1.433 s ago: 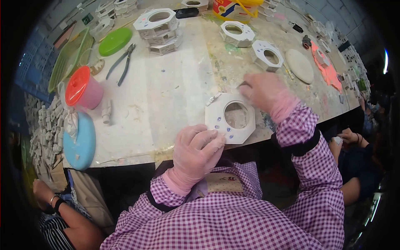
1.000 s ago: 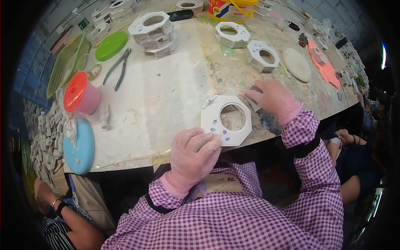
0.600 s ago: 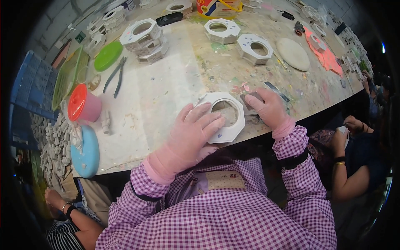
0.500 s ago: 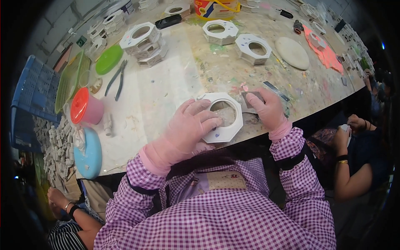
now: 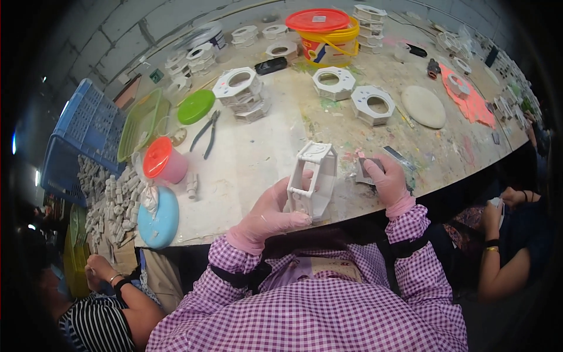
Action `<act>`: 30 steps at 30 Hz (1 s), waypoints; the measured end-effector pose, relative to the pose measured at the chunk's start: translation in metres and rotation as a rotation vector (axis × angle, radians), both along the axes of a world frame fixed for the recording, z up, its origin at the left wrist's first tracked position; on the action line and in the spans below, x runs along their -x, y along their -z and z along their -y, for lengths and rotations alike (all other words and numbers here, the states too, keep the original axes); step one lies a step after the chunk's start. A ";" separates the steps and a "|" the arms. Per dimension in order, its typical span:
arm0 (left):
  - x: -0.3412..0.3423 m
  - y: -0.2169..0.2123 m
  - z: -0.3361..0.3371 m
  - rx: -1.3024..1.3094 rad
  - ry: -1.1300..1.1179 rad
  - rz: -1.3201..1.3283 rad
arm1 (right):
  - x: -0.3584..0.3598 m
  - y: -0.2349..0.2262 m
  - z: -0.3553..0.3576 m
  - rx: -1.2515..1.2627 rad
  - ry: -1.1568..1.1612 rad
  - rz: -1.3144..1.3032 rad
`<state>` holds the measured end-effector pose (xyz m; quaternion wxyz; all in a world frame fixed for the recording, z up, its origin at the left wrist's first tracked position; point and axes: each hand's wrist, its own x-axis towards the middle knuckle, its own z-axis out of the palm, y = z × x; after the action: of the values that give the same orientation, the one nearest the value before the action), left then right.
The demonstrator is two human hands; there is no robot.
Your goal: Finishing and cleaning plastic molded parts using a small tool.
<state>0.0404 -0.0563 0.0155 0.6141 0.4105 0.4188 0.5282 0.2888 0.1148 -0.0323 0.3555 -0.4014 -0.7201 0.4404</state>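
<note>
Octagonal white frame (image 5: 321,199) in your grasp, tipped up on its side near the front edge of the surface (image 5: 234,182), the broadest thing before you; whether its lower end touches down, I cannot tell. Next in size come the blue crate (image 5: 85,132) off to your left and the yellow bucket (image 5: 328,50) with a red lid at the back. Smaller than these, a stack of similar frames (image 5: 246,97) stands beyond your left hand (image 5: 267,217), and two single frames, a nearer one (image 5: 372,118) and a farther one (image 5: 334,92), lie flat beyond your right hand (image 5: 390,182).

The step in hand looks like presenting one side of the frame, with your tool held ready. The next move would seem to call for a steady left grip and light, even pressure, as the thin bars look easy to snap.

Your left hand is partly open around the frame: the thumb lies along its lower end, and fingers show through the side opening. Your right hand is closed more tightly, the thumb pressing a small grey-brown pad (image 5: 365,175), perhaps an abrasive, against fingers mostly hidden from view. That pad is apart from the frame, just to its right.
</note>
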 end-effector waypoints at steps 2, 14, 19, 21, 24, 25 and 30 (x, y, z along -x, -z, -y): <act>-0.001 0.000 0.002 0.006 0.010 0.024 | 0.000 0.001 0.000 0.017 0.013 -0.025; -0.002 -0.007 -0.002 0.033 -0.022 0.047 | -0.002 0.006 -0.004 -0.022 -0.020 -0.016; 0.000 -0.002 0.001 0.044 -0.128 0.082 | 0.004 -0.004 0.005 0.048 -0.049 0.028; 0.003 0.002 0.001 0.031 -0.165 0.089 | 0.011 -0.014 0.014 0.150 -0.089 -0.053; 0.008 0.006 0.001 0.036 -0.235 0.085 | 0.030 -0.036 0.030 0.375 -0.222 -0.334; 0.010 0.006 0.001 -0.017 -0.275 0.102 | 0.036 -0.044 0.034 0.390 -0.201 -0.319; 0.020 0.005 -0.002 -0.040 -0.321 0.117 | 0.065 -0.085 0.039 0.408 -0.437 -0.264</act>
<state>0.0201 -0.0539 0.0105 0.5371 0.3190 0.4320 0.6505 0.2237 0.0753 0.0529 0.2550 -0.2396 -0.6340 0.6897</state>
